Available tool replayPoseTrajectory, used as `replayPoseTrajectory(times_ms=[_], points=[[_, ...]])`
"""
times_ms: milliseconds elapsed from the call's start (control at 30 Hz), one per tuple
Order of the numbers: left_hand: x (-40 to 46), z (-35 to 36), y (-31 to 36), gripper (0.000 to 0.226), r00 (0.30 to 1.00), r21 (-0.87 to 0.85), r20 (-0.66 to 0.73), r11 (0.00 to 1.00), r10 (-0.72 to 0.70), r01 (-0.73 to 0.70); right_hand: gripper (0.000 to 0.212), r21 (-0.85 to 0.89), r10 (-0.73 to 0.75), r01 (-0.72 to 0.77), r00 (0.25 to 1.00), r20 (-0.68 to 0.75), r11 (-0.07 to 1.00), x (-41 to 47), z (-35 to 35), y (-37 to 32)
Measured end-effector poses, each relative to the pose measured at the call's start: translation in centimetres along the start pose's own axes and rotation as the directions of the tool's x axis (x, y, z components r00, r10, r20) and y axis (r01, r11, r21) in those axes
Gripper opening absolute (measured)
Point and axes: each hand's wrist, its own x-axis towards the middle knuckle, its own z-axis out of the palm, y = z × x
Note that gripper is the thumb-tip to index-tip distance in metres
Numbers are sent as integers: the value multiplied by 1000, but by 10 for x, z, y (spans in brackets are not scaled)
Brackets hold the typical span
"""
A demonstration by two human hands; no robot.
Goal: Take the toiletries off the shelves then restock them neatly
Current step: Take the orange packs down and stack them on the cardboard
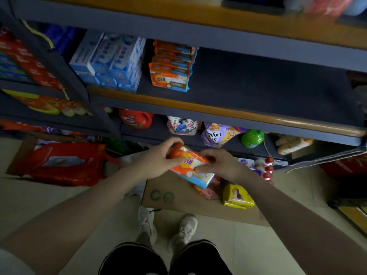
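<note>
Both hands hold an orange, white and blue soap pack in front of the lower shelf. My left hand grips its left end, fingers curled over the top. My right hand grips its right side, thumb underneath. On the middle shelf stands a stack of matching orange soap packs beside blue and white boxes. The shelf's right part is bare.
The lower shelf holds a red detergent jug, a purple Comfort pouch and a green bottle. On the floor lie a flattened cardboard sheet, yellow packs, red-capped bottles and a red bag. My shoes stand below.
</note>
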Motion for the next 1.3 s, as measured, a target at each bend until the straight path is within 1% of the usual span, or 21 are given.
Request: replayPoseTrajectory(times_ms=[33,100,133,200,333,467,533,567,633,667,733,800,867,933,967,1000,1033,1100,1133,1200,1300], points=[[6,1,-9,40,1000,77,-2,997,8,-8,20,-112,-4,-1,999,-46,994,10,5,7],[19,3,-25,40,998,264,-53,964,41,-25,28,-360,-12,-35,992,-129,932,30,16,24],[24,2,-32,40,993,319,-99,948,57,-23,34,-467,-16,-54,989,-145,883,39,22,33],[34,-3,-46,38,984,330,-166,944,64,-6,36,-582,8,-113,984,-180,805,56,35,48],[49,-18,-77,29,982,291,-183,957,52,4,37,-678,102,-332,929,-356,656,95,53,89],[61,-25,-108,26,985,228,-175,972,-12,52,33,-606,163,-446,871,-464,658,132,63,127],[72,-24,-122,27,981,186,-190,979,-46,82,31,-615,123,-451,858,-499,647,143,66,142],[78,-21,-128,27,979,169,-194,980,-68,102,30,-642,74,-441,855,-514,628,146,69,147],[88,-10,-142,26,978,146,-184,981,-99,127,26,-734,-98,-393,845,-526,554,146,77,159],[93,-2,-149,25,980,134,-164,982,-111,134,22,-790,-193,-369,838,-511,489,145,80,167],[95,12,-161,24,985,125,-116,982,-127,141,22,-870,-296,-322,848,-440,374,141,86,173],[98,24,-171,24,989,125,-76,983,-127,136,23,-902,-289,-271,882,-373,336,141,85,182],[101,31,-177,24,990,122,-54,983,-130,135,27,-907,-266,-267,895,-359,326,143,84,186],[103,35,-180,24,991,123,-50,984,-127,133,16,-899,-205,-280,910,-360,336,146,83,187],[104,36,-181,24,991,129,-51,983,-125,131,20,-877,-156,-295,914,-375,379,148,83,189],[105,37,-181,24,992,136,-51,983,-118,124,32,-852,-108,-302,919,-380,428,150,81,193],[106,38,-181,23,993,140,-51,983,-110,116,38,-796,-53,-298,923,-381,527,152,76,195],[110,39,-182,23,993,132,-65,986,-97,105,38,-667,7,-281,924,-382,691,160,63,198],[112,39,-183,22,992,121,-75,987,-98,107,39,-606,64,-295,926,-372,739,165,55,199],[119,41,-185,22,990,97,-88,988,-107,116,42,-554,130,-326,923,-362,766,177,39,202],[128,47,-190,20,988,77,-98,989,-118,126,42,-574,218,-363,926,-307,734,195,22,212]])
